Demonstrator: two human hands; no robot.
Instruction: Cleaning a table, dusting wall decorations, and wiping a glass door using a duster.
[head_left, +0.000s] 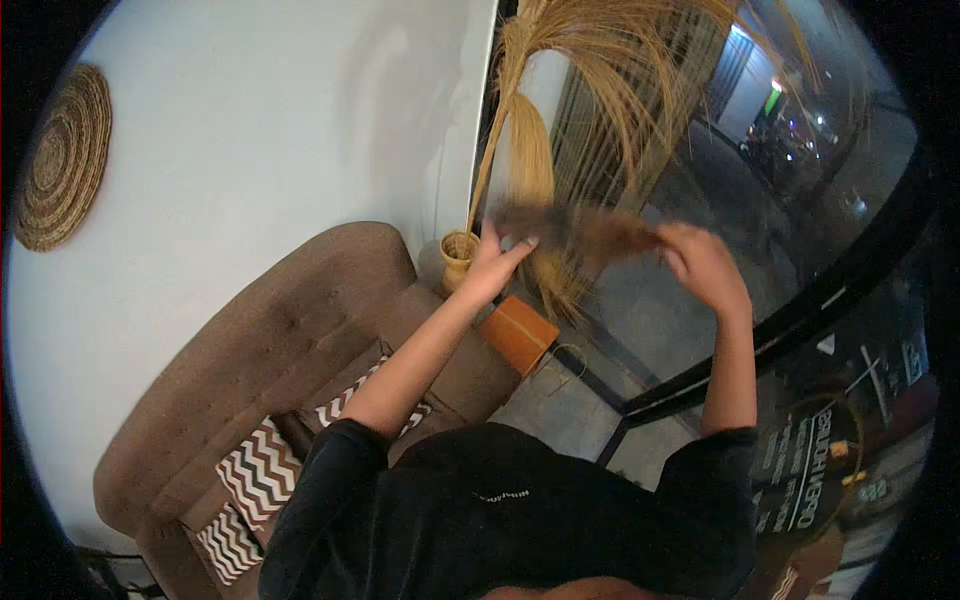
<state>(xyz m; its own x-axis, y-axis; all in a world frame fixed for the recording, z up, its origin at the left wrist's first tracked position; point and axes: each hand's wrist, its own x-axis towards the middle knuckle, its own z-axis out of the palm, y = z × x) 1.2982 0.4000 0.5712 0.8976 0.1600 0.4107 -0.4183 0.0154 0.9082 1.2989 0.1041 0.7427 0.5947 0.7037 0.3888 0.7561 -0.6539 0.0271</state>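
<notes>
Both my hands are raised in front of dried palm-like fronds that stand in a pale yellow vase. A blurred brown thing, perhaps a feather duster or a brush, stretches between them. My right hand grips its right end. At its darker left end is my left hand, thumb and fingers spread; whether it touches the thing is unclear through the blur.
A brown tufted sofa with zigzag-patterned cushions runs along the white wall at left. An orange-brown box-like stool or table stands below the vase. Dark-framed glass bounds the right side. A round woven mat hangs on the wall.
</notes>
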